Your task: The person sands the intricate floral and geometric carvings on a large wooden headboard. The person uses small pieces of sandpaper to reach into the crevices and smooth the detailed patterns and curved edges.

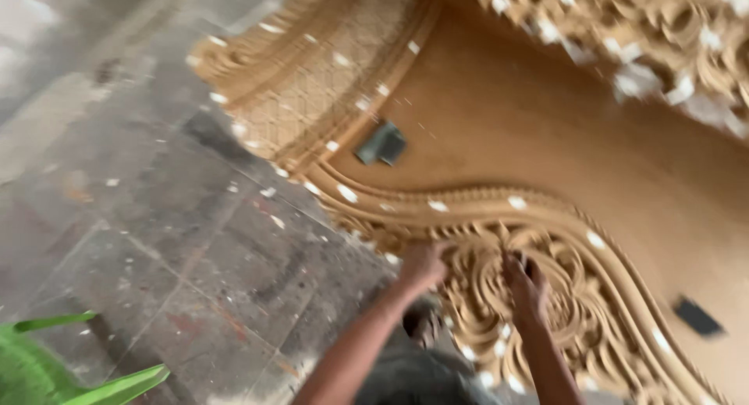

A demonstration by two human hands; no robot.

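Note:
A large carved wooden panel point(499, 116) in pale tan lies flat on the floor, with scrolled leaf ornament along its edge and a lattice part at the upper left. My left hand point(421, 266) rests on the carved border near the panel's lower edge, fingers curled against the wood. My right hand point(524, 286) presses on the carved floral scrollwork just to the right; something small and dark shows at its fingertips, too blurred to name. The whole picture is motion-blurred.
White chips point(348, 193) lie scattered over the panel and the grey tiled floor point(156, 218). Two dark flat blocks point(382, 144) point(697, 317) sit on the panel's smooth middle. Green leaves point(47, 358) poke in at the lower left.

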